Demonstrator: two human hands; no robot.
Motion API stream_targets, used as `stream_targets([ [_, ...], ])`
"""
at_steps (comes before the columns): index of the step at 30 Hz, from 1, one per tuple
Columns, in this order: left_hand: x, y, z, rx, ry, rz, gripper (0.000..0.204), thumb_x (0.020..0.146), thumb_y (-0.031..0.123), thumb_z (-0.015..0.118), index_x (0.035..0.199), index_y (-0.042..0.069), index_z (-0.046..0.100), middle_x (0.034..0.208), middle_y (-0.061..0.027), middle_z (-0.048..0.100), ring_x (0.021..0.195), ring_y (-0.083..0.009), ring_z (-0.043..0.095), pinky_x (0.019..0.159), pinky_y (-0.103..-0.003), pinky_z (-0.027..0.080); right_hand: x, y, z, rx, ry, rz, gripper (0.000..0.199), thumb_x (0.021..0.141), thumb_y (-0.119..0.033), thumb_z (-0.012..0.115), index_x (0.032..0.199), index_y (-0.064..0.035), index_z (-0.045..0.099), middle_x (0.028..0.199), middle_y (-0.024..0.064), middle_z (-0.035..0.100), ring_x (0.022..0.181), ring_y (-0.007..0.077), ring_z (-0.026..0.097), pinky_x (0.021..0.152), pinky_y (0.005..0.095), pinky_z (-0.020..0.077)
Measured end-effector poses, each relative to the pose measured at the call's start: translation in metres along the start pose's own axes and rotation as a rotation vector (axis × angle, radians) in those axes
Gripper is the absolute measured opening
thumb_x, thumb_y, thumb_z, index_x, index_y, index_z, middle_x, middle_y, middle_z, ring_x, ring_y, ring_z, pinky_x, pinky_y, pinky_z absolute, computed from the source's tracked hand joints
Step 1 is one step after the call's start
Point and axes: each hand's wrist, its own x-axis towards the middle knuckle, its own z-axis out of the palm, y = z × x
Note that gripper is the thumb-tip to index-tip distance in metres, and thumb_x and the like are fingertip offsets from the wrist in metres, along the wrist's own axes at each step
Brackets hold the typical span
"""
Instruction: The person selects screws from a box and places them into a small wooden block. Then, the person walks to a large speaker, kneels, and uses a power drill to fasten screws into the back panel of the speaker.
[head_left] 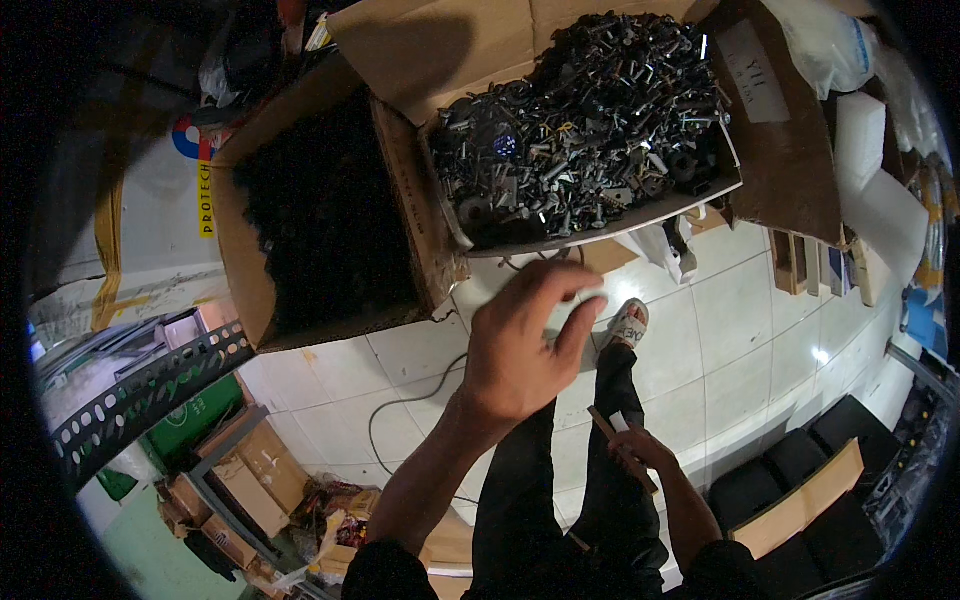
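Note:
My left hand point(525, 345) is raised in front of a box of metal screws and bolts point(590, 130). Its fingers curve toward the thumb with a gap between them, and nothing shows in that gap. Lower down, by my right leg, my right hand point(645, 447) is closed around a thin brown strip point(602, 422), perhaps cardboard or wood. A small white piece point(619, 422) sticks up beside the fingers; I cannot tell what it is. Left of the screws stands a cardboard box point(400, 190) filled with dark contents, too dim to make out.
A perforated metal rail point(150, 400) crosses the left side, with cardboard boxes point(262, 465) below it. Black seats point(850, 440) and a tan board point(805, 500) stand at lower right. White foam point(885, 200) is at far right. A cable point(378, 410) lies on the tiled floor point(735, 330).

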Motion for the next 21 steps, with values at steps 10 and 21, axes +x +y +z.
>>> stream_targets([
  [10,-0.039,-0.013,-0.018,-0.008,-0.034,-0.077,0.01,0.078,0.005,0.071,0.086,0.002,0.065,0.084,-0.0107,0.068,0.076,-0.0198,0.067,0.068,-0.029,0.052,0.005,-0.008,0.01,-0.344,0.049,-0.018,0.049,0.068,-0.03,0.066,0.107,-0.0018,0.054,0.078,0.009,0.06,0.064,0.019,0.059,0.059,0.0369,0.0487],
  [21,-0.028,0.014,-0.031,0.105,-0.076,-0.068,0.015,0.077,0.005,0.072,0.091,0.005,0.066,0.084,-0.0105,0.068,0.076,-0.0207,0.066,0.066,-0.03,0.052,-0.008,0.005,0.019,0.068,0.083,-0.16,0.041,0.072,-0.027,0.068,0.101,-0.0018,0.054,0.076,0.0076,0.06,0.063,0.0169,0.058,0.059,0.0334,0.0486],
])
